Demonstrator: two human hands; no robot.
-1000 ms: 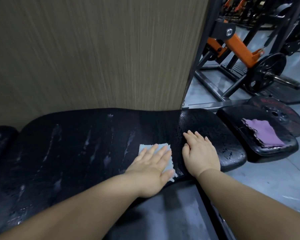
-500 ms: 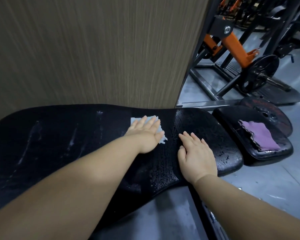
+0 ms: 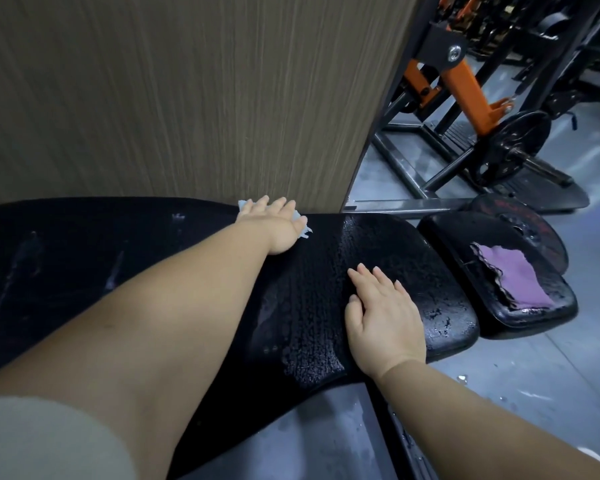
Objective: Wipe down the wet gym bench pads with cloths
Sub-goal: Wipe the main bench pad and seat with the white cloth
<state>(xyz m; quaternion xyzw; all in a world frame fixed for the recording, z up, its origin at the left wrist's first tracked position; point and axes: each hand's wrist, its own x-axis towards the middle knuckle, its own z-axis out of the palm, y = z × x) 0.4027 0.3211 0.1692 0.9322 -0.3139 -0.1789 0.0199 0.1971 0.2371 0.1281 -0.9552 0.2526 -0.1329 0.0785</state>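
A long black bench pad [image 3: 413,271] lies across the view, beaded with water on its right part. My left hand [image 3: 274,223] presses flat on a light blue cloth [image 3: 303,230] at the pad's far edge, against the wall; most of the cloth is hidden under the palm. My right hand [image 3: 381,313] rests flat with straight fingers on the wet pad near its right end. A smaller black seat pad [image 3: 465,244] sits to the right, with a purple cloth [image 3: 513,275] lying on it.
A wood-grain wall panel [image 3: 187,98] stands right behind the bench. At the right rear is a black and orange weight machine [image 3: 465,88] with a plate [image 3: 520,143]. Another plate [image 3: 520,220] lies on the grey floor [image 3: 534,375] behind the seat pad.
My left hand has slid the blue cloth from the pad's near side across to its far edge by the wall. My right hand has stayed pressed on the pad.
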